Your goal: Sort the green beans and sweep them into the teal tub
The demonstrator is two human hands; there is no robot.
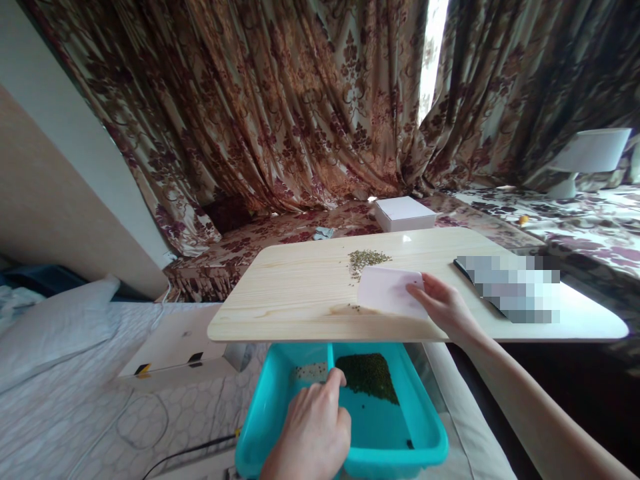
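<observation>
Our right hand (pixel 443 300) grips a white card (pixel 386 291) centre-right; bottom centre, our left hand (pixel 316 421) curls over a teal tub (pixel 380 427), grip unclear.

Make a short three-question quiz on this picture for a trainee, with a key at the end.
1. Open question: what is the right hand holding over the pale wooden, round-cornered tabletop?

2. Multiple choice: where is the big heap of small dark-green grains in the turquoise plastic divided bin? A) left compartment; B) right compartment.

3. True or false: the left hand is over the bin, not over the tabletop.

Key: 1. A thin, white, flat card. 2. B. 3. True.
</observation>
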